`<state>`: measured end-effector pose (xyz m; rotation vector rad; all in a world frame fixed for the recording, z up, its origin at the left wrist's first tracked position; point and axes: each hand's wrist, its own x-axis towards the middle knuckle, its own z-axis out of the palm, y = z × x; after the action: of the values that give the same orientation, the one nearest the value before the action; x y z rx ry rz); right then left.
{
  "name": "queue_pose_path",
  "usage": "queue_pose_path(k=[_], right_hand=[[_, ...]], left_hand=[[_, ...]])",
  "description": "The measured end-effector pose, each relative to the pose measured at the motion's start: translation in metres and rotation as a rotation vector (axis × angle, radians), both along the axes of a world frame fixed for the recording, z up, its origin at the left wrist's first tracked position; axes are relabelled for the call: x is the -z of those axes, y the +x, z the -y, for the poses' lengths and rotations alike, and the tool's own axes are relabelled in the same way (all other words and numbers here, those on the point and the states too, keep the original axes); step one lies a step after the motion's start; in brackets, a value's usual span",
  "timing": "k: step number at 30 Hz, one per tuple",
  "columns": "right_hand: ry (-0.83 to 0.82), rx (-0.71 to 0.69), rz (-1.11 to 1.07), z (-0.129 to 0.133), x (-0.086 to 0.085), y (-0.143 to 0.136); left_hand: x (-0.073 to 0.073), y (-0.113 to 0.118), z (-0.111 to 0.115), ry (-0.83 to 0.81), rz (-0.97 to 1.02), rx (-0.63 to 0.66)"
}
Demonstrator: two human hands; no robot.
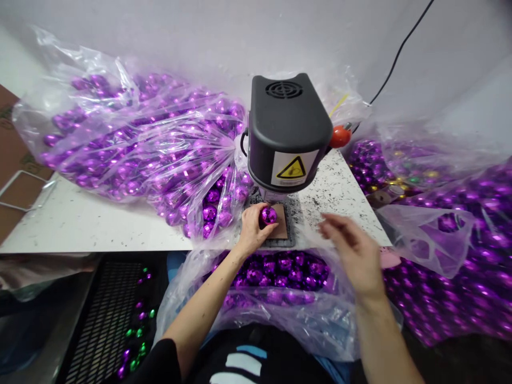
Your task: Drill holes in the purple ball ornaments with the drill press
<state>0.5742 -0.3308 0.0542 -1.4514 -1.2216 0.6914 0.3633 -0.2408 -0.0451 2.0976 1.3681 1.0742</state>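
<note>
My left hand (254,226) pinches a shiny purple faceted ball (269,215) between thumb and fingers. The ball sits just over a brown square pad (281,226) on the dark base of a black bench machine (286,133), right under its head. Off to the right of the base, my right hand (356,250) hovers slightly blurred, its fingers loosely bent and apart, with nothing visible in them. In front of me, below the table edge, an opened clear plastic bag (276,296) holds many more purple balls.
A large tied bag of purple balls (152,154) lies on the white table (100,224). The machine carries a red knob (340,136). Dark flakes are scattered over the table's right side. More bagged purple balls (452,288) fill the right. A black crate (108,309) stands low left.
</note>
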Motion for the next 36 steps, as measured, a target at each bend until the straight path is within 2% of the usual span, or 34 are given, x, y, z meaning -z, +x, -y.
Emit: queue_pose_path(k=[2,4,6,8,10,14,18,22,27,31,36], right_hand=[[0.185,0.112,0.019,-0.020,-0.038,0.006],[0.398,0.128,0.024,-0.041,-0.076,0.004],[0.485,0.072,0.051,-0.060,-0.106,-0.003],[0.518,0.000,0.128,-0.076,-0.126,-0.013],[0.542,-0.006,0.269,-0.088,-0.135,-0.020],[0.507,0.189,0.554,-0.106,-0.136,-0.022],[0.326,0.101,0.593,-0.116,-0.132,-0.019],[0.355,0.130,0.542,-0.117,-0.126,-0.024],[0.477,0.216,0.486,-0.099,-0.109,-0.033],[0.528,0.301,0.565,-0.073,-0.089,-0.037],[0.592,0.331,0.634,-0.051,-0.060,-0.038]], left_hand=[[0.003,0.000,-0.001,-0.022,0.006,0.022],[0.006,-0.001,0.000,-0.033,-0.001,0.033],[0.007,-0.002,0.001,-0.037,-0.017,0.038],[0.006,-0.002,0.002,-0.041,-0.035,0.039],[0.005,-0.002,0.003,-0.046,-0.047,0.042],[0.002,-0.001,0.003,-0.056,-0.053,0.044],[0.000,-0.001,0.004,-0.062,-0.053,0.053],[0.000,-0.001,0.004,-0.053,-0.049,0.049],[-0.002,-0.001,0.005,-0.067,-0.055,0.061],[-0.003,-0.001,0.005,-0.068,-0.061,0.056],[-0.002,-0.001,0.005,-0.055,-0.043,0.059]])
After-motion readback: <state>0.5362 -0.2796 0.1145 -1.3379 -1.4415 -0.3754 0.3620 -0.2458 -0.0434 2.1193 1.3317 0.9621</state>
